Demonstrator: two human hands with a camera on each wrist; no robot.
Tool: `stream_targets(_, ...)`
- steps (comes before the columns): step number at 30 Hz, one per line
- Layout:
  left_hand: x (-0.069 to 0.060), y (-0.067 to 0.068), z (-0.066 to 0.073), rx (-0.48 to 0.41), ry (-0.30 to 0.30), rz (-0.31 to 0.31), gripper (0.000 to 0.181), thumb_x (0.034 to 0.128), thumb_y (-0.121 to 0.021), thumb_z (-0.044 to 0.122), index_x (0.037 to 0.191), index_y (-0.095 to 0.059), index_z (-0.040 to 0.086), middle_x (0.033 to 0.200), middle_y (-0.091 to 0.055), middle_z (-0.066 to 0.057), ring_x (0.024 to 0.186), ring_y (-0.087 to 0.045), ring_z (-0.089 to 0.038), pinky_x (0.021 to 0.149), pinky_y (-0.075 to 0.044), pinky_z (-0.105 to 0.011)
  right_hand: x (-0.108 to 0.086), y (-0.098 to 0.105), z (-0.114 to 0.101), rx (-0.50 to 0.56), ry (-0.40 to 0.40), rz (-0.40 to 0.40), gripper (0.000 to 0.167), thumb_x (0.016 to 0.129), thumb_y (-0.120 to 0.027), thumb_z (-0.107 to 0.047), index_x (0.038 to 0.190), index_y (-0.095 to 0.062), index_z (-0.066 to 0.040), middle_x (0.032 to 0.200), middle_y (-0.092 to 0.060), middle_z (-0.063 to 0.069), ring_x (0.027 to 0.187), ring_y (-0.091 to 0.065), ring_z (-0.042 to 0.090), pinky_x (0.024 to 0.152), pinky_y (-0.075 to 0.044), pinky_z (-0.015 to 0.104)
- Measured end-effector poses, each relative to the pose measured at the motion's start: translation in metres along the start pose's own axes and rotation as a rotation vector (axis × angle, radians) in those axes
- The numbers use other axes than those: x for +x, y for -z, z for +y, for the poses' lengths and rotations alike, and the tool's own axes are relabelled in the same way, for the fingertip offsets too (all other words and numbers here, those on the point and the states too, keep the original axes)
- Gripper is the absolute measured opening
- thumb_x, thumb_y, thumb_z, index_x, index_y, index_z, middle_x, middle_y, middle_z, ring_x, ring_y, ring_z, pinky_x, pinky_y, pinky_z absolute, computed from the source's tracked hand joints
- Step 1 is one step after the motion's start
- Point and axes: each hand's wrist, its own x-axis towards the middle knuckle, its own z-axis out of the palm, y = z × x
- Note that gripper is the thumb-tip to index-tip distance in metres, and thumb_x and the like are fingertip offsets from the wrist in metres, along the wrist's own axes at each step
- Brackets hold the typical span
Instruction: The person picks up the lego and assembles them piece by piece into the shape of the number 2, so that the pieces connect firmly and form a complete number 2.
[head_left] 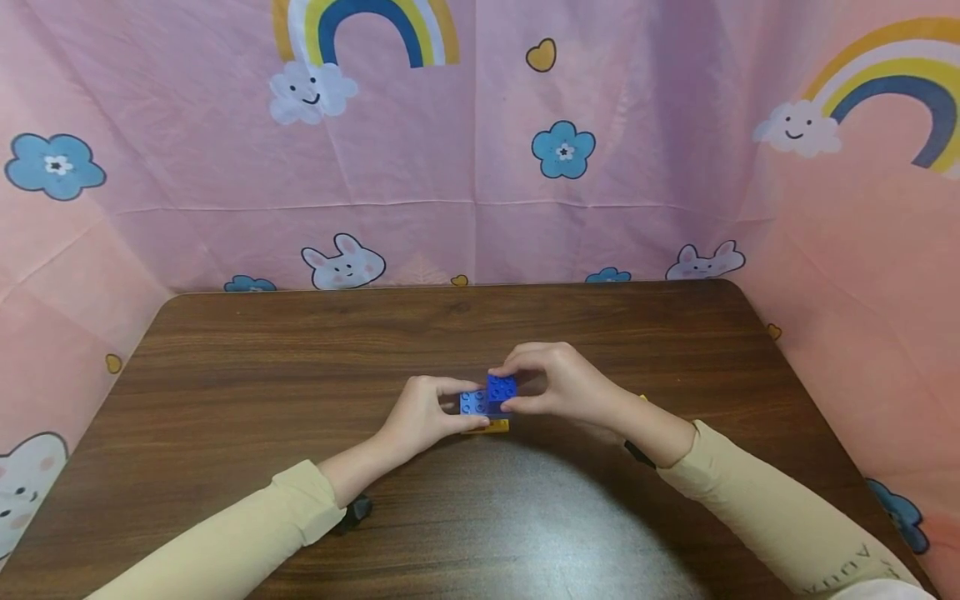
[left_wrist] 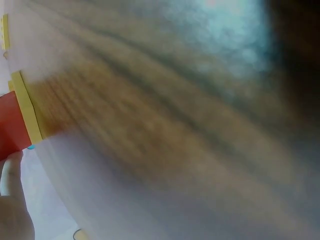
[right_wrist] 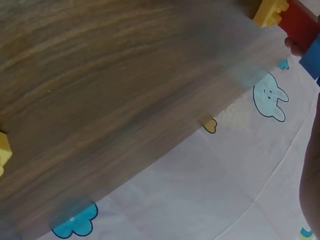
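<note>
In the head view a small stack of toy building blocks stands on the table. Its base is a yellow block [head_left: 491,427], with a red block [left_wrist: 12,125] above it in the left wrist view. A light blue block [head_left: 472,403] sits higher up. My left hand [head_left: 422,421] grips the stack from the left, thumb in front and fingers behind. With thumb and fingers, my right hand [head_left: 562,383] pinches a dark blue block [head_left: 502,389] at the stack's right side. Whether that block is seated is hidden.
Another yellow block [right_wrist: 4,150] lies on the brown wooden table [head_left: 300,358], mostly covered by the right forearm in the head view. Pink patterned cloth [head_left: 420,167] rises behind the table and at both sides. Dark wrist devices [head_left: 354,514] show under the sleeves.
</note>
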Motion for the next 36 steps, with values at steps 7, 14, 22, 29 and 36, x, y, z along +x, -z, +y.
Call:
stream_targets(7, -0.0006, 0.0004, 0.0010, -0.008, -0.001, -0.001, 0.039, 0.0872, -0.090, 0.016, 0.120, -0.078, -0.001, 0.117, -0.079, -0.021, 0.105, -0.079, -0.030, 0.084, -0.066, -0.028, -0.0005, -0.0010, -0.0030, -0.048, 0.029, 0.003, 0.036, 0.087, -0.088, -0.009, 0.121, -0.079, -0.003, 0.110, -0.078, 0.007, 0.099, -0.075, 0.016, 0.087, -0.066, 0.027)
stream_targets(14, -0.0003, -0.0002, 0.0009, -0.036, 0.000, -0.002, 0.040, 0.0867, -0.090, 0.013, 0.120, -0.078, -0.004, 0.117, -0.079, -0.022, 0.106, -0.079, -0.031, 0.085, -0.066, -0.028, -0.0006, -0.0018, -0.0042, -0.065, 0.040, 0.012, 0.035, 0.086, -0.089, -0.008, 0.120, -0.079, -0.002, 0.107, -0.078, 0.006, 0.097, -0.075, 0.015, 0.086, -0.066, 0.026)
stream_targets(22, -0.0009, 0.0005, 0.0011, -0.033, 0.006, -0.011, 0.040, 0.0878, -0.089, 0.015, 0.122, -0.077, -0.002, 0.120, -0.078, -0.021, 0.109, -0.078, -0.032, 0.087, -0.065, -0.030, -0.0062, -0.0084, -0.0054, -0.050, -0.025, 0.082, 0.037, 0.084, -0.091, -0.010, 0.119, -0.079, -0.005, 0.108, -0.079, 0.005, 0.096, -0.073, 0.015, 0.082, -0.067, 0.032)
stream_targets(29, -0.0014, 0.0003, 0.0010, -0.012, 0.004, -0.004, 0.039, 0.0876, -0.089, 0.015, 0.121, -0.078, -0.001, 0.119, -0.079, -0.020, 0.108, -0.078, -0.031, 0.087, -0.066, -0.030, -0.0054, -0.0095, -0.0069, -0.099, -0.012, 0.066, 0.038, 0.085, -0.091, -0.011, 0.120, -0.079, -0.004, 0.108, -0.080, 0.005, 0.095, -0.074, 0.014, 0.084, -0.066, 0.030)
stream_targets(36, -0.0015, -0.0010, 0.0003, -0.010, -0.001, 0.011, 0.038, 0.0867, -0.090, 0.014, 0.120, -0.079, -0.001, 0.117, -0.079, -0.020, 0.107, -0.079, -0.031, 0.086, -0.066, -0.029, -0.0041, -0.0086, -0.0055, -0.100, -0.019, 0.043, 0.037, 0.086, -0.090, -0.011, 0.121, -0.078, -0.004, 0.109, -0.080, 0.005, 0.096, -0.075, 0.013, 0.084, -0.065, 0.024)
